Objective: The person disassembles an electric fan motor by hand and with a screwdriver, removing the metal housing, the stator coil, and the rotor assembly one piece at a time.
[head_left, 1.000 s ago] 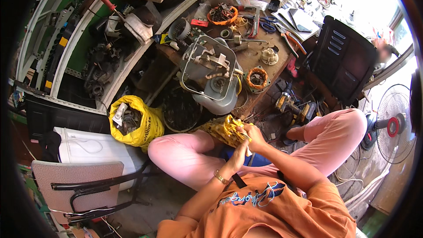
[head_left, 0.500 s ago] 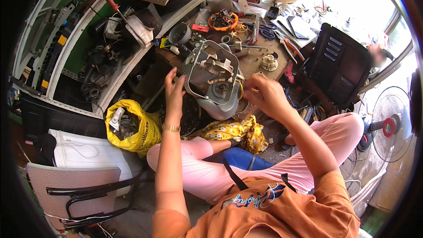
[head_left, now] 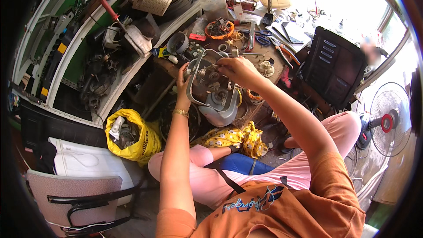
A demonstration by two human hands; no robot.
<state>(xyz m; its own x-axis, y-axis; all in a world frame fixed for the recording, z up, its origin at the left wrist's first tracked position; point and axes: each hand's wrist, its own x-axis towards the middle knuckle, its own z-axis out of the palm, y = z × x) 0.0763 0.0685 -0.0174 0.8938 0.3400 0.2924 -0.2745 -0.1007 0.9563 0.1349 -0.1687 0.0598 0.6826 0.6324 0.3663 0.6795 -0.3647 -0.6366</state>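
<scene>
1. Found just below both hands, at the near edge of the bench (head_left: pixel 279 71): grey housing (head_left: pixel 222 117), open mouth upward, with metal fittings (head_left: pixel 213 76) inside. Taken as the reference for all places below.
2. Observed at the left rim of the grey housing: left hand (head_left: pixel 183 76), fingers curled, apparently against the edge. Not possible to make out the firmness of hold.
3. Observed over the far right part of its mouth: right hand (head_left: pixel 233 67), fingertips drawn together beside the metal fittings. Not possible to confirm a part between them.
4. Noted to the right of the grey housing, partly behind the right forearm: copper winding ring (head_left: pixel 254 95). Noted beyond it: orange bowl (head_left: pixel 220 38) of scraps and scissors (head_left: pixel 263 39). Noted to its near left: yellow bag (head_left: pixel 152 143); on its near side, patterned cloth (head_left: pixel 251 140).
5. Judged advisable to brace the rim with the left hand, so as to resist tipping while handling the fittings.
6. Judged best to handle the fittings with light fingertip pressure, straight rather than sideways, with knuckles clear of the metal rim and the right forearm clear of the winding ring.
</scene>
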